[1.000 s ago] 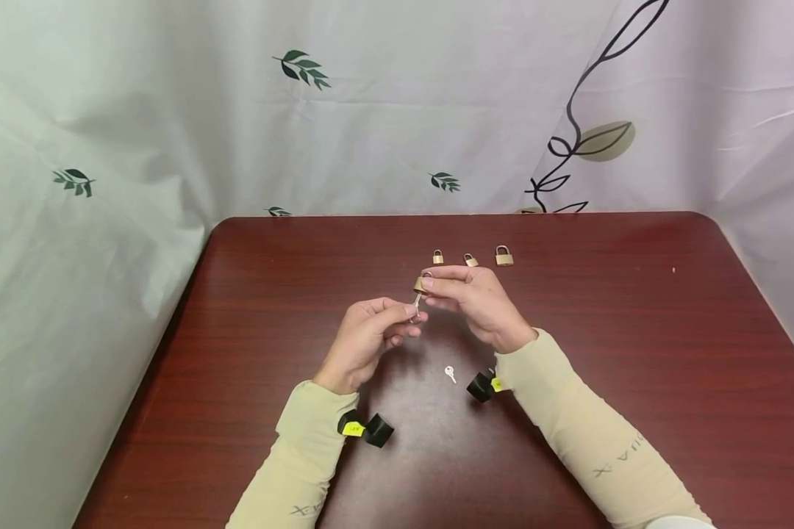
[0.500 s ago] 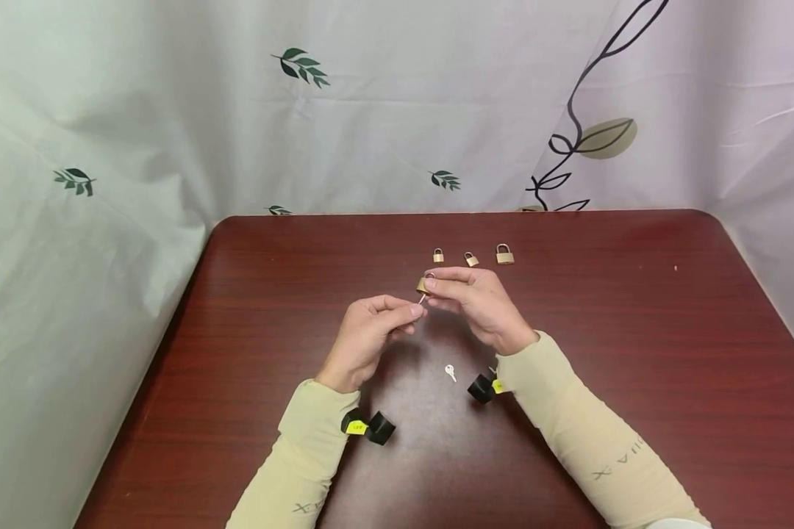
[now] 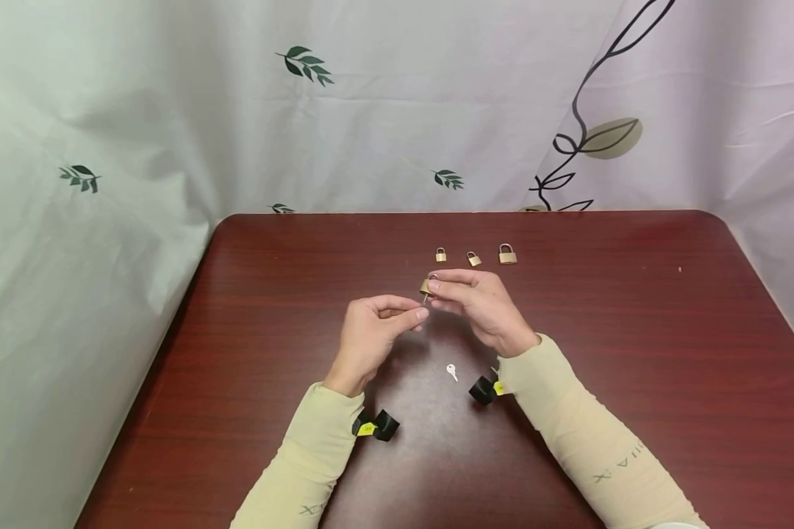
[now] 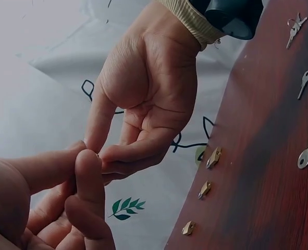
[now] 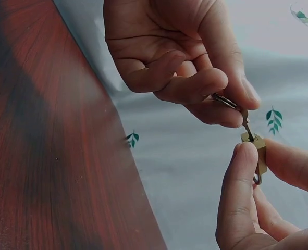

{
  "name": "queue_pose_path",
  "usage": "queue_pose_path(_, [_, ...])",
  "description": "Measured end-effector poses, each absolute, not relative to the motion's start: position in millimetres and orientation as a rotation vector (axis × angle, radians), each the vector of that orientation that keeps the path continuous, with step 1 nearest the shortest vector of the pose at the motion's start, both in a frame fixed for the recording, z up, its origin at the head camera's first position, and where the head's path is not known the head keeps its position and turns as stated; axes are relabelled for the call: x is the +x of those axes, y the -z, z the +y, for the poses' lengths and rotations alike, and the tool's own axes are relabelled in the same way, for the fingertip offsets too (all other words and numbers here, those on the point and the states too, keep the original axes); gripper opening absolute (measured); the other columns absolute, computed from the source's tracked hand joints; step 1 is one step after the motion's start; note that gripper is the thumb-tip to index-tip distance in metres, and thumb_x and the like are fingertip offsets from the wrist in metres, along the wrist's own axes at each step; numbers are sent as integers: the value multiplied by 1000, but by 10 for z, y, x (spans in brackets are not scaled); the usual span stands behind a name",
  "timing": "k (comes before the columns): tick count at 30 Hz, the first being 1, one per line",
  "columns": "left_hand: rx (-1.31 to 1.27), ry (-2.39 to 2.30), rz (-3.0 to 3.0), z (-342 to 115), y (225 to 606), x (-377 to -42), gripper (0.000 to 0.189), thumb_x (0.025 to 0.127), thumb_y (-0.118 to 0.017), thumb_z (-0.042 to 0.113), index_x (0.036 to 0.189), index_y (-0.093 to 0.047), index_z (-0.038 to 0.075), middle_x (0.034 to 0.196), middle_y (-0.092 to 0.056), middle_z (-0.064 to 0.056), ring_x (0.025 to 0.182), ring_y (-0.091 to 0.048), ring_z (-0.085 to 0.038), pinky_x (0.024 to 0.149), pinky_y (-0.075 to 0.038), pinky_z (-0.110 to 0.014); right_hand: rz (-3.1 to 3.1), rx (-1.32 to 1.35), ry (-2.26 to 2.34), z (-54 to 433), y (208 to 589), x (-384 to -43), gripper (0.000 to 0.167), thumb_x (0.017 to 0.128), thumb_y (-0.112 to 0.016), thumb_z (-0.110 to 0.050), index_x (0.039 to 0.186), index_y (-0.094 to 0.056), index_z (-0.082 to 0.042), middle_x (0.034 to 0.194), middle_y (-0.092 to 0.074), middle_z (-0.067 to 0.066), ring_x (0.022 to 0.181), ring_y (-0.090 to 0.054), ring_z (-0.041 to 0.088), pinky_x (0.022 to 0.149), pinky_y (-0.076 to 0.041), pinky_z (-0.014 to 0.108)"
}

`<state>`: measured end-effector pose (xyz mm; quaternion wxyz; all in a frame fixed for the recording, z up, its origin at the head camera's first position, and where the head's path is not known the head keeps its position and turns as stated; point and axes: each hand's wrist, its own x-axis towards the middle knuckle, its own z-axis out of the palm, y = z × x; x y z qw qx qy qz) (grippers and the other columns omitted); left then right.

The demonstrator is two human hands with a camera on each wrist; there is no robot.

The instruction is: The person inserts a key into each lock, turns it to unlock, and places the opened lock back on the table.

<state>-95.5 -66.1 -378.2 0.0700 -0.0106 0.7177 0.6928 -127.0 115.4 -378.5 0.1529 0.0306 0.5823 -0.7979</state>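
Between the fingertips of my right hand [image 3: 483, 305] is a small brass padlock [image 5: 261, 155], keyhole side toward my left hand. My left hand [image 3: 373, 330] pinches a key [image 5: 246, 121] whose blade tip is at the padlock's keyhole. How deep the blade sits cannot be told. A ring or second key [image 5: 224, 100] shows by the left fingers in the right wrist view. In the left wrist view the fingers hide the padlock and key. The hands are above the table. Whether the shackle is open cannot be told.
Three brass padlocks, a small one [image 3: 440, 256], another small one [image 3: 473, 258] and a larger one [image 3: 507, 255], lie near the table's back edge. A loose key [image 3: 452, 372] lies in front of the hands. More keys [image 4: 294, 31] lie on the table [image 3: 602, 308].
My left hand has turned and come slightly nearer the padlock. The key's broad face and ring, visible earlier, are now mostly hidden, and less blade shows. The right hand stays almost still.
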Motion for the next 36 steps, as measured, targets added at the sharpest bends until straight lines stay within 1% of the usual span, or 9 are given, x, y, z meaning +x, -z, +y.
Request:
queue_pose_path(8, [9,-2059,2240,-650,3766,-944,11,83,-83,11,90,-78,4,78,-75,-10,78,-70,-46,69,-57,-43,1688,70,2292,1140,3806,-1270,39,93,-66,5,127,-55,20,91,-74,2,79,-72,10,80,-58,29])
queue_pose_path(14, [48,-2075,2290,-639,3772,-933,18,81,-84,5,96,-76,1,80,-75,-11,73,-73,-35,72,-59,-46,1694,63,2301,1132,3831,-1266,38,92,-66,5,125,-56,20,91,-74,4,78,-72,11,79,-58,29])
queue_pose_path(16, [55,-2066,2310,-637,3786,-934,19,80,-84,5,96,-75,1,80,-75,-11,72,-74,-31,69,-59,-40,1697,64,2301,1130,3843,-1264,39,92,-67,5,126,-55,20,92,-73,4,79,-72,11,79,-58,29])
queue_pose_path(18, [65,-2034,2341,-637,3794,-934,18,80,-85,6,94,-76,2,78,-75,-9,73,-74,-32,64,-58,-34,1698,65,2300,1130,3851,-1257,40,92,-67,5,126,-54,21,91,-73,5,78,-72,11,80,-58,29])
queue_pose_path(21, [80,-1966,2407,-638,3803,-937,14,80,-85,9,90,-78,5,75,-75,-5,71,-74,-32,58,-55,-31,1704,64,2297,1127,3857,-1250,42,92,-67,4,127,-53,22,91,-73,4,78,-72,11,79,-58,29])
queue_pose_path(24, [115,-1928,2471,-640,3811,-935,11,80,-85,10,89,-79,6,73,-75,-2,70,-74,-31,58,-55,-30,1707,62,2292,1133,3866,-1248,40,92,-67,4,126,-54,21,91,-73,5,78,-72,11,80,-58,30])
queue_pose_path(27, [182,-1863,2593,-637,3820,-924,11,79,-86,12,88,-80,8,72,-75,1,68,-74,-24,57,-52,-23,1713,63,2282,1143,3878,-1243,41,92,-68,3,126,-55,21,92,-74,6,79,-72,12,80,-58,30])
queue_pose_path(33, [302,-1714,2811,-633,3839,-910,12,76,-88,16,86,-82,12,74,-75,4,64,-70,-4,54,-51,-24,1723,60,2277,1139,3899,-1237,42,92,-68,2,126,-54,21,92,-74,5,78,-71,11,81,-58,31])
queue_pose_path(36, [329,-1687,2838,-635,3848,-912,12,75,-88,17,85,-82,12,74,-75,5,63,-68,1,54,-52,-24,1729,70,2275,1135,3910,-1237,42,91,-69,2,126,-54,21,92,-74,5,78,-71,11,81,-58,31])
